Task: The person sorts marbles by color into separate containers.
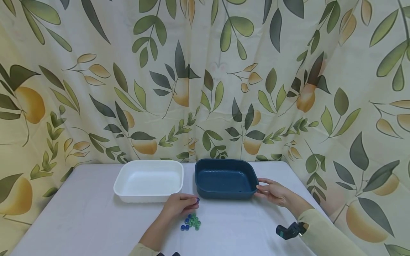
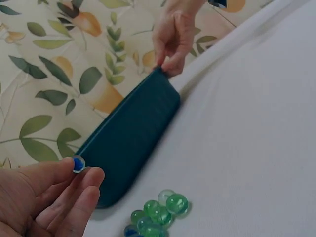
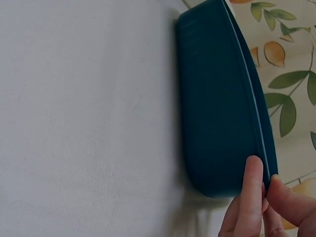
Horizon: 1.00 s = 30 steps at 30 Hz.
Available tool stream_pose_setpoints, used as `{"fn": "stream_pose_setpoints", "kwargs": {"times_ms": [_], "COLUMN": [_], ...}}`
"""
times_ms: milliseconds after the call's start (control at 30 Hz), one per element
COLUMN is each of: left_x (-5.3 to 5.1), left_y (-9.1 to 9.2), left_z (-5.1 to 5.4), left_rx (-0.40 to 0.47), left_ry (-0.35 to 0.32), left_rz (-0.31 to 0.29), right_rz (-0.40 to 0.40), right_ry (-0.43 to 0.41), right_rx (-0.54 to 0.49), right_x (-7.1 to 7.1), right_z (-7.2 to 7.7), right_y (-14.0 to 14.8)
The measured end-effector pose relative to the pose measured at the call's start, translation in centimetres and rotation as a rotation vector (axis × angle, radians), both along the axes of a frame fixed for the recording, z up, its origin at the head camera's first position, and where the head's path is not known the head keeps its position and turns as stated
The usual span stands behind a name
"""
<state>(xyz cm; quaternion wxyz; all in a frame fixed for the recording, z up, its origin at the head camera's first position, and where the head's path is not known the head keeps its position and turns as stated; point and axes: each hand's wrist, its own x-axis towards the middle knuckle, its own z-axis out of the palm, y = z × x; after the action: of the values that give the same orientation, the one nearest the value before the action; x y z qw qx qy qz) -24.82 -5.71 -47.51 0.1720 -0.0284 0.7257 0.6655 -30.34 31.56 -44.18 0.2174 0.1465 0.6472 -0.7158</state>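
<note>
Left hand (image 1: 179,206): our fingers (image 2: 91,178) pinch one blue marble (image 2: 77,164), just beside the near-left corner of the blue tray (image 1: 224,195) | tray: long axis left to right | Right hand (image 1: 274,192): we hold its right rim, farther from the marble.

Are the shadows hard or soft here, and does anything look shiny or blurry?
Head view: faint, soft shadows beside the white tray on the tablecloth; right wrist view: a soft-edged shadow along the dark blue tray; left wrist view: small bright glints on the green marbles, and fine detail a little soft.
</note>
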Motion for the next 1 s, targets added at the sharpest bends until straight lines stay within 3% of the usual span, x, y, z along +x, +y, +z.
{"fn": "stream_pose_setpoints", "kwargs": {"times_ms": [300, 700, 1000], "left_x": [-0.2, -1.4, -2.9], "left_y": [1.0, 2.0, 2.7], "left_z": [1.6, 3.2, 3.2], "left_rx": [0.014, 0.084, 0.151], "left_ry": [0.033, 0.030, -0.018], "left_rz": [0.016, 0.105, 0.151], "right_rz": [0.008, 0.013, 0.001], "right_ry": [0.004, 0.008, 0.005], "right_rx": [-0.012, -0.013, -0.011], "right_x": [-0.1, 0.0, 0.0], "right_z": [0.0, -0.1, -0.1], "right_y": [0.0, 0.1, 0.0]}}
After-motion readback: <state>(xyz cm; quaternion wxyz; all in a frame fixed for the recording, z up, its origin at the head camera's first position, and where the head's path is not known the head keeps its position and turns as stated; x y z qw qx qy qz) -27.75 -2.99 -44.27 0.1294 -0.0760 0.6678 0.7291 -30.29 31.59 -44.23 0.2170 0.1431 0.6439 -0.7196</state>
